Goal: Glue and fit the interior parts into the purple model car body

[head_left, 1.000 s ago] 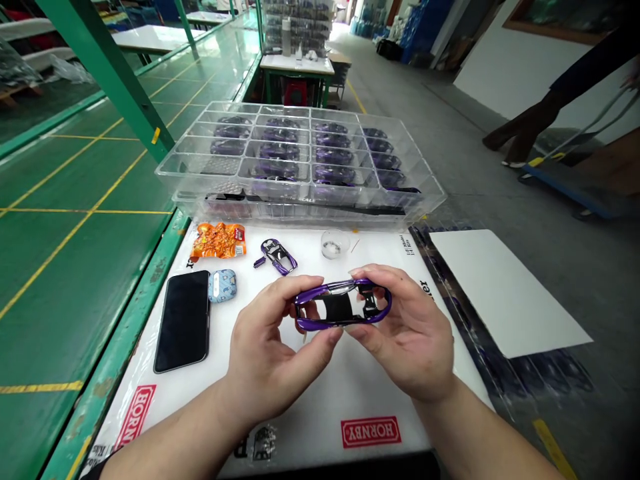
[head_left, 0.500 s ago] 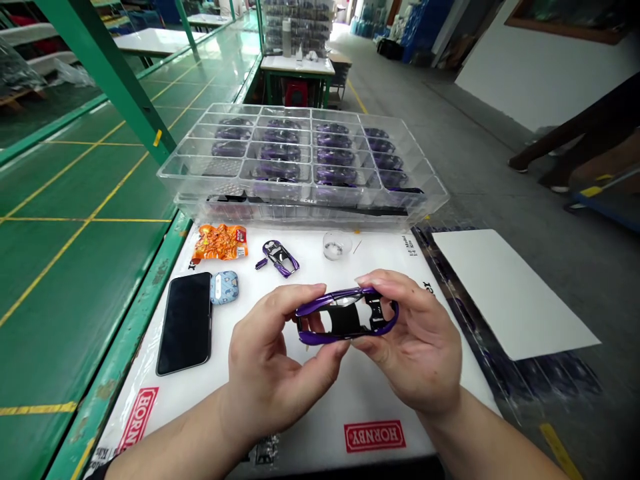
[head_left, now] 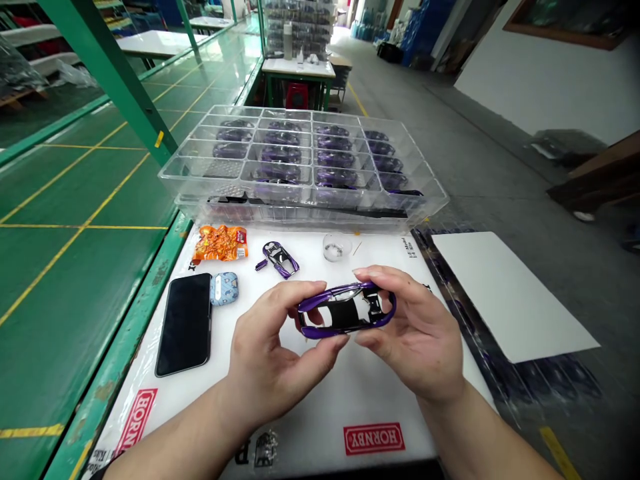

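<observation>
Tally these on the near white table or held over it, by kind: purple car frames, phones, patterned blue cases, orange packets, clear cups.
Purple car frames: 2 (held frame in left hand and right hand; lying frame)
Phone: 1
Patterned blue case: 1
Orange packet: 1
Clear cup: 1
Total: 6

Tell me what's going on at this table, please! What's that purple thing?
A person has a purple car-shaped frame held up over the white table. The left hand grips one end and the right hand the other. A smaller purple piece lies on the table beyond them, near a little clear cup. Behind those, a clear tray has dark purple pieces in many of its compartments.
</observation>
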### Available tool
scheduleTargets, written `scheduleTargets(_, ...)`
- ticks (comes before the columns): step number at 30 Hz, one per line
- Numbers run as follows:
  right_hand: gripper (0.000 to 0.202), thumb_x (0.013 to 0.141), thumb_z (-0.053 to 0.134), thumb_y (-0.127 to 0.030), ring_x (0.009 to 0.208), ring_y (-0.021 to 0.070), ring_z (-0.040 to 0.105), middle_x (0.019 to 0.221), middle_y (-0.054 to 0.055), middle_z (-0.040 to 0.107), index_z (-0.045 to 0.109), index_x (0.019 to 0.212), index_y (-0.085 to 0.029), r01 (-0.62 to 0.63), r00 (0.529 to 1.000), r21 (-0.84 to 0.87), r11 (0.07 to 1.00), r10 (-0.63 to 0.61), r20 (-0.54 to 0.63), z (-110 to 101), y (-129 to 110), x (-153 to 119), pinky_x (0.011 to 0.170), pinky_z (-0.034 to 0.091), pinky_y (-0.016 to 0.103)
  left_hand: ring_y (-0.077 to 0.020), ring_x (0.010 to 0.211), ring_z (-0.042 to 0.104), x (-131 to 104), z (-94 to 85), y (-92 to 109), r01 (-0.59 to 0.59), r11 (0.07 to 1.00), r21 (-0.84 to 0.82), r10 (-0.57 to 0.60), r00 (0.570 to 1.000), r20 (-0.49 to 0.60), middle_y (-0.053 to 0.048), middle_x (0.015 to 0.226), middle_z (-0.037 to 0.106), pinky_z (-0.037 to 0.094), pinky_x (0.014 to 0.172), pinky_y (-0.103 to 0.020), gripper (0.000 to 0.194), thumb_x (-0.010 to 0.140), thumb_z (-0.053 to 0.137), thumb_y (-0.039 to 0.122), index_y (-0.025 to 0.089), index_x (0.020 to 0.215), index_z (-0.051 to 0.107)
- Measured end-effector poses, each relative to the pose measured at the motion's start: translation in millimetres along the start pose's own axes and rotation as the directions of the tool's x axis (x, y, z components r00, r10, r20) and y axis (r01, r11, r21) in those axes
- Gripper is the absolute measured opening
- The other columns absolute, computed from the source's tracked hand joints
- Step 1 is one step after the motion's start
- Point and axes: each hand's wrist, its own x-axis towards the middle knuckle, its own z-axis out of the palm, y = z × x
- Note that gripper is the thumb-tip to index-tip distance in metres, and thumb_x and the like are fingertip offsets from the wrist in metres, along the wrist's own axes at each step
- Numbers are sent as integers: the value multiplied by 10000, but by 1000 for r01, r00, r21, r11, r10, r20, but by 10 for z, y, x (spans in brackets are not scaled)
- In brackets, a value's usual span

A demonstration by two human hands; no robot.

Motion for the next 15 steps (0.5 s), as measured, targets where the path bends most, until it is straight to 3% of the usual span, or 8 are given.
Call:
scheduleTargets(4,572,1109,861,-540,1443,272,733,1520,86,785,769,1649,-376,-38,999,28,999,39,-22,-29,4,-46,1244,643,425,-229,1048,788,2,-26,-22,-12,1000,-15,12,1000,14,-86,1272,825,628,905,-352,634,948,995,186,290,1527,756)
scheduleTargets(9,311,1188,736,-356,1033,216,783,1220,75,826,870,1469,-354,-199,972,30,980,201,-122,-43,31,-152,884,685,334,-214,1067,798,64,-20,4,-107,994,25,106,993,52,-78,1246,827,648,890,-304,597,952,1007,218,263,1484,742)
scheduleTargets(15,234,1179,748,-312,942,208,795,1161,66,858,897,1358,-312,-257,952,-29,966,248,-181,-53,11,-199,836,683,333,-233,1055,827,117,-18,16,-118,990,82,108,987,121,-92,1224,843,662,801,-289,562,961,992,229,252,1448,714)
